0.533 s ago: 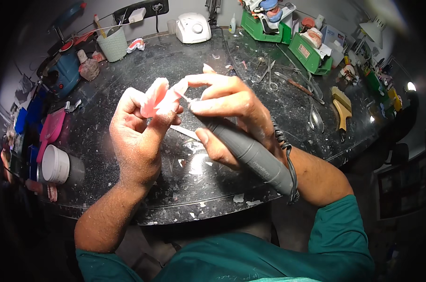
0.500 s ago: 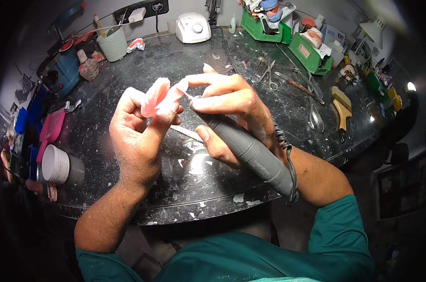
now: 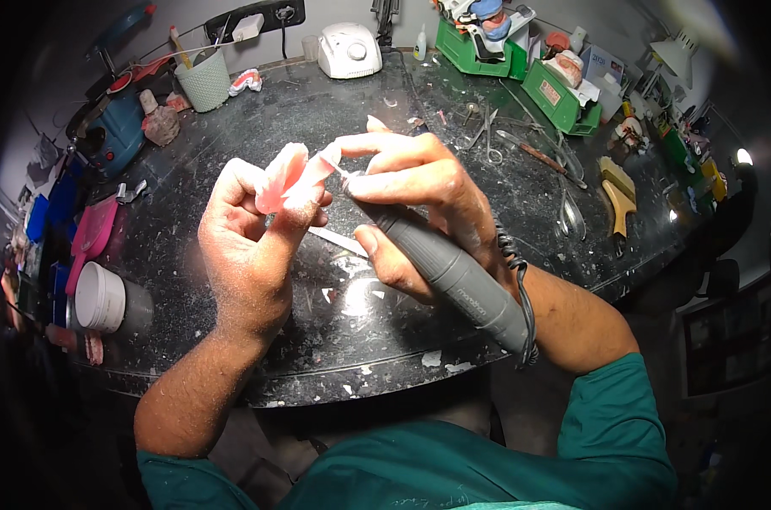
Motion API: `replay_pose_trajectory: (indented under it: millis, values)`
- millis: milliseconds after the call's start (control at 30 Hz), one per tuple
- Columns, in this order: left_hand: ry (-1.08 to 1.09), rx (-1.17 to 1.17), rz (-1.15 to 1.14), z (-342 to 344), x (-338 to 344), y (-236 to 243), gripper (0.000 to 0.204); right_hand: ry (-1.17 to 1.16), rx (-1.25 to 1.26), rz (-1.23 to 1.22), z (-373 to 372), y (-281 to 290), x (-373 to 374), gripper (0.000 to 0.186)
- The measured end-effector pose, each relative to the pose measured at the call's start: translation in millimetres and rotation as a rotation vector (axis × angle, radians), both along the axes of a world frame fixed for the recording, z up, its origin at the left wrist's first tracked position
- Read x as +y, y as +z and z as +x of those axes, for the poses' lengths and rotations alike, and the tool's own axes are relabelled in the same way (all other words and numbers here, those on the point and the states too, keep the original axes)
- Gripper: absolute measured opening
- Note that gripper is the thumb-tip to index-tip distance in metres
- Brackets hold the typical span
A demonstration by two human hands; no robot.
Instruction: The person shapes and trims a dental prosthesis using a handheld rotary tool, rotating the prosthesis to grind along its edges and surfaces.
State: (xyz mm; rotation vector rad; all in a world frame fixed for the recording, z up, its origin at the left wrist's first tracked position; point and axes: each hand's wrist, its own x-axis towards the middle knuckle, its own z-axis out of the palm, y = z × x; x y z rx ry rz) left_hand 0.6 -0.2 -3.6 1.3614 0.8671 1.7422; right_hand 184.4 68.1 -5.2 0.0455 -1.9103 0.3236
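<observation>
Over the dark bench my left hand (image 3: 254, 225) pinches a pink denture base (image 3: 283, 180) between thumb and fingers, and pale dust coats that hand and wrist. My right hand (image 3: 428, 191) is wrapped round a dark grey rotary handpiece (image 3: 449, 270), held slantwise. The handpiece's thin metal bit (image 3: 340, 172) points up and left at the denture base's right edge; whether it touches cannot be made out. From the back end of the handpiece a coiled black cord (image 3: 513, 255) runs up beside my right wrist. A pale flat blade-like strip (image 3: 339, 240) lies on the bench below my hands.
At the back stand a white control box with a dial (image 3: 350, 51) and a pale cup of tools (image 3: 205, 81). Green bins (image 3: 558, 98) hold dental models. Scissors (image 3: 490, 136) and a brush (image 3: 619, 200) lie to the right. A white tub (image 3: 101, 297) is at the left edge.
The denture base has tilted very slightly in my left hand. Both hands otherwise keep nearly the same place and grip.
</observation>
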Motion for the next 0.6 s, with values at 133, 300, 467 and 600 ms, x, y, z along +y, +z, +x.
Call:
replay_pose_trajectory:
  millis: [133,300,467,600]
  values:
    - [-0.026,-0.013,0.019,0.4,2.7,-2.0,0.02,-0.011,-0.003,0.0,-0.5,-0.5,-2.0,0.045]
    - [-0.039,-0.011,0.039,-1.7,2.8,-3.0,0.019,-0.039,-0.031,0.022,-1.1,5.6,-7.3,0.044]
    - [-0.016,-0.012,-0.016,-0.2,1.5,-2.1,0.019,-0.027,-0.013,-0.014,-0.5,2.4,-5.4,0.043]
    - [-0.044,-0.032,0.029,-2.2,3.0,-4.5,0.02,-0.004,0.002,0.009,-1.7,3.0,-4.2,0.043]
